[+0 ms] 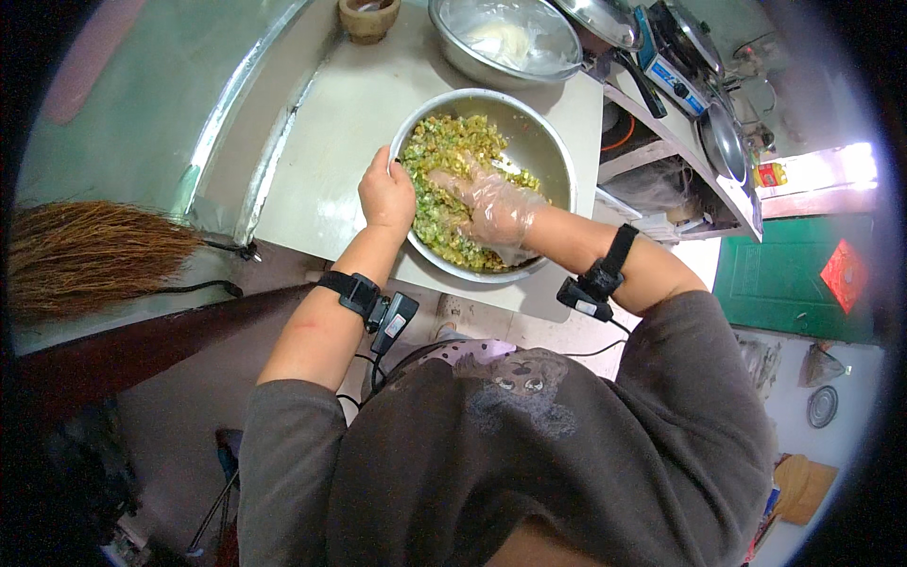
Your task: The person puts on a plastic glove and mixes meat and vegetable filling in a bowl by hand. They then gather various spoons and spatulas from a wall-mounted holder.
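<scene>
A wide stainless steel bowl point(560, 152) stands at the front edge of a pale table, holding a chopped green and yellow food mixture point(443, 142). My left hand point(387, 190) grips the bowl's left rim, its thumb at the inner side. My right hand point(496, 205) wears a clear plastic glove and is down in the mixture. Its fingertips are partly buried, so whether they close on any of it is hidden. Behind this bowl is a second metal bowl point(460, 64), lined with clear plastic, with a pale dough-like mass point(499, 42) inside.
A small brown mortar-like bowl point(368, 21) sits at the table's far left. To the right, a shelf unit carries an electric cooker point(673, 81) and a metal pan point(723, 142). A twig broom point(99, 248) lies at left, near a power plug point(249, 251). Cables hang from both forearm straps.
</scene>
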{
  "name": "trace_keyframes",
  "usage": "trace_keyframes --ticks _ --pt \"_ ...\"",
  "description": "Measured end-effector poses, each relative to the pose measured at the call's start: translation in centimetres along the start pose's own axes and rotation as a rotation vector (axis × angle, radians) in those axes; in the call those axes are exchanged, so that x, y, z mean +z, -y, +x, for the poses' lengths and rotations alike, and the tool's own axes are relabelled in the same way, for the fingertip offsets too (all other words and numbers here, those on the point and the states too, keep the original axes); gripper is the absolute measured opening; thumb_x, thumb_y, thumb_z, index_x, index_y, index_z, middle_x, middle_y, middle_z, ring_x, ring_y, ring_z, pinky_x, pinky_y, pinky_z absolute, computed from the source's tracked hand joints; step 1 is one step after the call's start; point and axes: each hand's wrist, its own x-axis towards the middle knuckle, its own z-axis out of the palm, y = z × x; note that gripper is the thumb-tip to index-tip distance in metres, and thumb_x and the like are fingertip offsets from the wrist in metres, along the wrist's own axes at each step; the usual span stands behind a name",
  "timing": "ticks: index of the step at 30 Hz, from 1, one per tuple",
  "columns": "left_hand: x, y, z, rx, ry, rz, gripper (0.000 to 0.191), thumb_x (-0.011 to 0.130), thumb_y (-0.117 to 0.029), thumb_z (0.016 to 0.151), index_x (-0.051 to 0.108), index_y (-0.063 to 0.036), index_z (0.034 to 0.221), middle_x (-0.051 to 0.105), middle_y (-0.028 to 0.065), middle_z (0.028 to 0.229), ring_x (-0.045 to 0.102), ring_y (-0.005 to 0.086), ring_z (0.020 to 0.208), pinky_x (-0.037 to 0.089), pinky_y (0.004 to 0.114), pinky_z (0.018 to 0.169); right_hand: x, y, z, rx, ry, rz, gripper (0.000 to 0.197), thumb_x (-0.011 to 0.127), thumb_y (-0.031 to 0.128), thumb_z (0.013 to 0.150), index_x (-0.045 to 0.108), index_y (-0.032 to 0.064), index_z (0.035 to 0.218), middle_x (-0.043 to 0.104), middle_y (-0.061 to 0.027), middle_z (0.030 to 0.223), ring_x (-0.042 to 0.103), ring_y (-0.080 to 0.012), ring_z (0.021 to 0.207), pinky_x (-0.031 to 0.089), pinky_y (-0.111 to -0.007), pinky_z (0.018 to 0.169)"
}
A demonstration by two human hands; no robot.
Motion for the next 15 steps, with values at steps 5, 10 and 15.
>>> trace_keyframes --ticks 5,10,15 --pt "0.7 0.7 0.3 0.006 -0.015 -0.041 0.029 0.043 -0.010 0.078 0.052 0.0008 0.103 0.057 0.0231 0.089 0.055 0.0362 0.083 0.044 0.039 0.074 -1.4 -2.1 3.7 0.142 0.402 -0.218 0.095 0.079 0.021 0.048 0.028 0.0125 0.128 0.030 -0.0208 0.127 0.041 -0.0345 0.110 0.039 -0.036 0.090" --pt "0.3 0.4 0.2 -0.002 0.006 -0.091 0.028 0.042 -0.010 0.078 0.053 -0.0019 0.102 0.058 0.0214 0.086 0.056 0.0352 0.081 0.044 0.039 0.072 -0.5 -3.8 2.7 0.060 0.269 -0.195 0.064 0.064 0.020 0.066 0.036 0.0088 0.122 0.035 -0.0231 0.122 0.040 -0.0357 0.109 0.036 -0.037 0.091" --pt "0.0 0.3 0.1 0.001 0.014 -0.076 0.027 0.041 -0.009 0.078 0.053 -0.0022 0.102 0.058 0.0213 0.086 0.056 0.0355 0.080 0.044 0.039 0.072 -2.7 -0.2 -2.7 -0.175 -0.136 -0.014 0.047 0.054 0.023 0.076 0.042 0.0146 0.120 0.033 -0.0202 0.125 0.034 -0.0326 0.116 0.030 -0.039 0.096"
